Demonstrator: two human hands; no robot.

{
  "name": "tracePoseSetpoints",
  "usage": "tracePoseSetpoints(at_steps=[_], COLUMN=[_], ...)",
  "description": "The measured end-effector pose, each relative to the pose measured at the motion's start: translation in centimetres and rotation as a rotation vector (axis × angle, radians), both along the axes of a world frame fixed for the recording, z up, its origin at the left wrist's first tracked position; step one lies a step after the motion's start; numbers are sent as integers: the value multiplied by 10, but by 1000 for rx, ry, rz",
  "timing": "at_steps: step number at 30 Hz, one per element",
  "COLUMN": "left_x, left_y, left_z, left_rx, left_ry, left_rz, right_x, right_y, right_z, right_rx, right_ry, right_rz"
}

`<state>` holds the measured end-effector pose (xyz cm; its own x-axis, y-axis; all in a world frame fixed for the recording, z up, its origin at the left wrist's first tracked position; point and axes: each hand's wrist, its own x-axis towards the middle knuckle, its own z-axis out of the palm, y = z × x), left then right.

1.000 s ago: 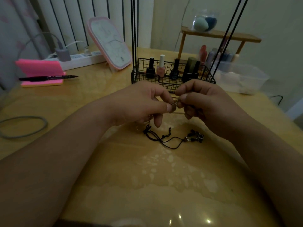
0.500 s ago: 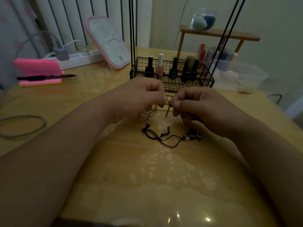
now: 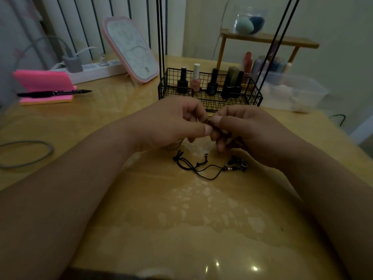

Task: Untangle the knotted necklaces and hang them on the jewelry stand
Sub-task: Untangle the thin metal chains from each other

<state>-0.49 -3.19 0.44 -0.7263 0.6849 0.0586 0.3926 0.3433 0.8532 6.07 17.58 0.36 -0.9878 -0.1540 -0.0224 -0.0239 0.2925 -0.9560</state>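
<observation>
left hand (image 3: 171,122) and right hand (image 3: 242,128) together, both pinching thin metallic chain necklace (image 3: 205,119), black cord necklace with beads (image 3: 210,166) mid yellow wooden table (image 3: 181,219)

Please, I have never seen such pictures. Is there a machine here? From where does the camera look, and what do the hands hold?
There is no machine here, only a person's two bare hands. The pictures all come from one camera worn on the person's head. It looks forward and down, so the arms enter from the bottom edge. The left hand and the right hand both pinch a thin chain between their fingertips, above the table. A black cord necklace lies on the table just in front of the hands, and neither hand holds it. Behind the hands stands a wire basket with nail polish bottles. Far left lies a pink notepad with a pen on it.
</observation>
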Motion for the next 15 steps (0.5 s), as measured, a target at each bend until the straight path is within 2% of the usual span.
tracePoseSetpoints(at_steps=[6,15], left_x=[-1,-2], left_y=[-1,-3], left_z=[0,3], left_rx=[-3,70], left_ry=[41,0], left_rz=[29,48], right_x=[2,0], right_y=[-4,-3], right_z=[2,2], right_rx=[-15,-43], right_ry=[-32,-90], right_rz=[-14,-17])
